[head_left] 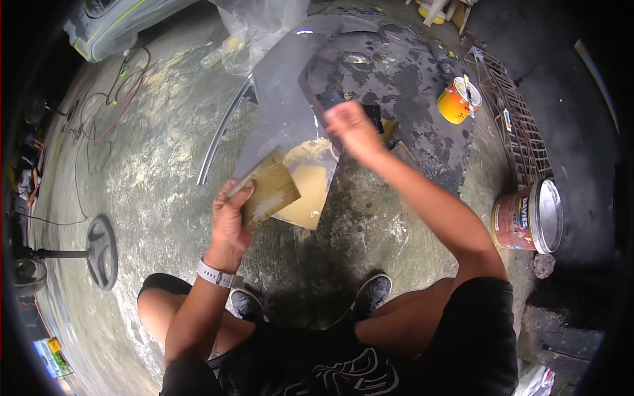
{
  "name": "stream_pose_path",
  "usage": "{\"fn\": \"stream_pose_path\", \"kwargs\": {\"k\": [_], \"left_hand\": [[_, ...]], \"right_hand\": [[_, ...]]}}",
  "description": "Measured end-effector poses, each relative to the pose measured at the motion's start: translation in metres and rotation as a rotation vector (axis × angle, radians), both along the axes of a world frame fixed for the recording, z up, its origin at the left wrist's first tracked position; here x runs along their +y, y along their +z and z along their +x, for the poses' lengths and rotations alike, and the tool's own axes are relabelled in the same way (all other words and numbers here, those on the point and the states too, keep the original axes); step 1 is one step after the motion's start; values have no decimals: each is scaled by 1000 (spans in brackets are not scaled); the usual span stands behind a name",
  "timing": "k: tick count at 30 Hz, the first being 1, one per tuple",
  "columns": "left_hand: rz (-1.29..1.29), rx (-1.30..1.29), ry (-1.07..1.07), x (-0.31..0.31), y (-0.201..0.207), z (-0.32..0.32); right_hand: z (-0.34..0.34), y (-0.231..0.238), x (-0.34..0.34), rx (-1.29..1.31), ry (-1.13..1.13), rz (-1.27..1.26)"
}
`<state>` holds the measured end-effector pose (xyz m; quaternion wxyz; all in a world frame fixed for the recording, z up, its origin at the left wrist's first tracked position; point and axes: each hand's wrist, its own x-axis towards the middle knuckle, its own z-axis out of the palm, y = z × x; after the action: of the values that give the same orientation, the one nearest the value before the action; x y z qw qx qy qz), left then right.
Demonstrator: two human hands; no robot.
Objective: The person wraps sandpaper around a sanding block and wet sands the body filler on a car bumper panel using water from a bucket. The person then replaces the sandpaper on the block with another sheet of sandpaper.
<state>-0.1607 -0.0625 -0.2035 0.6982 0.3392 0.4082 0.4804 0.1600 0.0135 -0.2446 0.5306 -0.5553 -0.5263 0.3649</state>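
Note:
My left hand (231, 210) grips a tan, flat square sheet (272, 188) by its left edge, thumb on top; a pale smear marks its lower part. The sheet overlaps the near end of a grey vehicle body panel (281, 99) on the floor. A cream-yellow filler patch (310, 188) covers that near end. My right hand (353, 129), blurred by motion, is closed just over the panel's right edge. Beside its fingertips shows a dark flat piece (329, 100); I cannot tell whether the hand holds it.
A yellow-orange can (459, 100) with a stick across its top stands at the right, near a rusty metal grille (512, 112). A red-brown bucket (528, 216) sits nearer. A black steering-wheel-shaped ring (102, 252) and a hose (115, 99) are at left. Plastic sheeting (254, 30) lies beyond.

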Motion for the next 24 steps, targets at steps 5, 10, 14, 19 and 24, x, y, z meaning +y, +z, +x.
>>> {"fn": "stream_pose_path", "kwargs": {"k": [5,10,14,19,24], "left_hand": [[-10,-77,74,4,3,-7],[-64,44,147,-2,20,-22],[-99,48,179,-5,24,-27],[-171,-6,182,-1,31,-6],[-123,10,91,3,30,-13]], "right_hand": [[177,-60,-22,-881,-386,-635],[173,-119,-42,-1056,-114,-953],[166,-158,-44,-1047,-169,-976],[202,-209,-52,-1184,-279,-771],[255,-225,-57,-889,-192,-536]]}}
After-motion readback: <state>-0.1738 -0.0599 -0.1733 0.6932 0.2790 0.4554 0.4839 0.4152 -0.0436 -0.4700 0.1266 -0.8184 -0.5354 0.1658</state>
